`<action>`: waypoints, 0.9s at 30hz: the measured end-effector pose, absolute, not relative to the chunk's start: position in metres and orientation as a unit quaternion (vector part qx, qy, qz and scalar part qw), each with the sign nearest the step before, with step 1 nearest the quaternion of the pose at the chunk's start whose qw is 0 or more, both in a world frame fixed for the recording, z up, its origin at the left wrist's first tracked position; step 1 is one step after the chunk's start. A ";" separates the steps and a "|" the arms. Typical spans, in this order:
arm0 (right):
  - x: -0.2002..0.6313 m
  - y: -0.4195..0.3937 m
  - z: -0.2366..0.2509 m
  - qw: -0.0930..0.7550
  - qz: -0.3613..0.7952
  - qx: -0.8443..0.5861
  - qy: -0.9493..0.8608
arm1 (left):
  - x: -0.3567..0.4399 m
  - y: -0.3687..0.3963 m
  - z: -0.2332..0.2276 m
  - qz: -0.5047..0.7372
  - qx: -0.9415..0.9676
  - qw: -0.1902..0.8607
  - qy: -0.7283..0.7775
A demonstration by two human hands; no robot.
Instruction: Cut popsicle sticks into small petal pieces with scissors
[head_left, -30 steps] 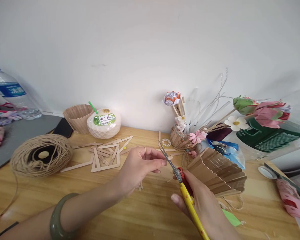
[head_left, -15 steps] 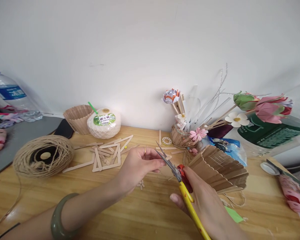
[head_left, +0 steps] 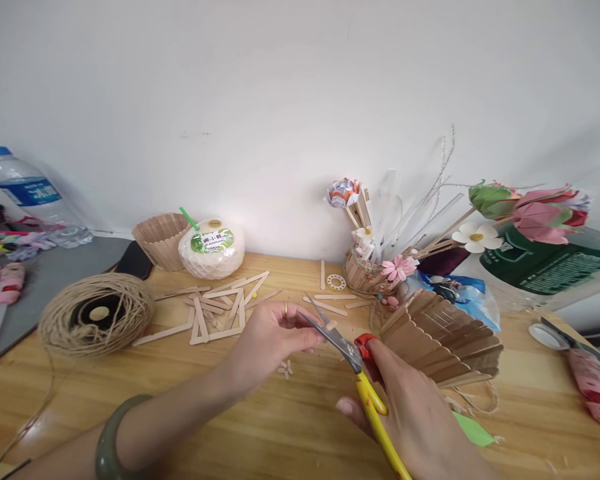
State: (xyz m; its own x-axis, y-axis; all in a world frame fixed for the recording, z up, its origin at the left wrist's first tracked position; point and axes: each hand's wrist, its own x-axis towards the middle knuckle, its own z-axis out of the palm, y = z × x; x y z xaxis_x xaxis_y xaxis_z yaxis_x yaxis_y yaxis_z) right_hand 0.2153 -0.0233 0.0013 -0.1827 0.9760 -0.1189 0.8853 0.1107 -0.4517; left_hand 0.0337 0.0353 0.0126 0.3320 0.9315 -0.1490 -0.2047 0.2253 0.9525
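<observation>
My left hand [head_left: 267, 340], a ring on one finger, is closed in a pinch at the scissor blades. A short piece of wooden craft stick [head_left: 331, 325] pokes out beyond its fingertips, between the parted blades. My right hand [head_left: 415, 413] grips the scissors [head_left: 371, 403], which have yellow and red handles. Their tips point up and left, reaching past the left fingertips. Below the left hand, a tiny flower shape of wooden pieces [head_left: 285, 369] lies on the table.
Loose craft sticks [head_left: 220, 307] lie beyond my left hand. A twine ball [head_left: 97, 313] is at left; a round white drink container [head_left: 211, 248] stands behind. At right are a fan of joined sticks [head_left: 440, 340], a flower-filled stick pot [head_left: 365, 273] and a pink glue gun [head_left: 593, 383].
The scissors have shifted slightly left and down, their blades reaching farther past the left fingertips around the stick. The view has turned slightly left.
</observation>
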 end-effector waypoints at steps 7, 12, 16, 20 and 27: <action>0.204 -0.027 0.009 0.049 0.256 -0.615 -0.744 | 0.019 0.021 -0.002 0.393 0.430 0.678 0.447; 0.202 -0.026 0.012 0.055 0.291 -0.597 -0.746 | 0.015 0.018 -0.005 0.394 0.417 0.689 0.443; 0.205 -0.026 0.008 0.063 0.311 -0.587 -0.745 | 0.014 0.017 -0.008 0.406 0.403 0.697 0.432; 0.205 -0.030 0.004 0.126 0.283 -0.589 -0.747 | 0.014 0.014 -0.009 0.420 0.398 0.701 0.417; 0.206 -0.032 0.002 0.138 0.257 -0.605 -0.741 | 0.015 0.012 -0.011 0.427 0.401 0.692 0.422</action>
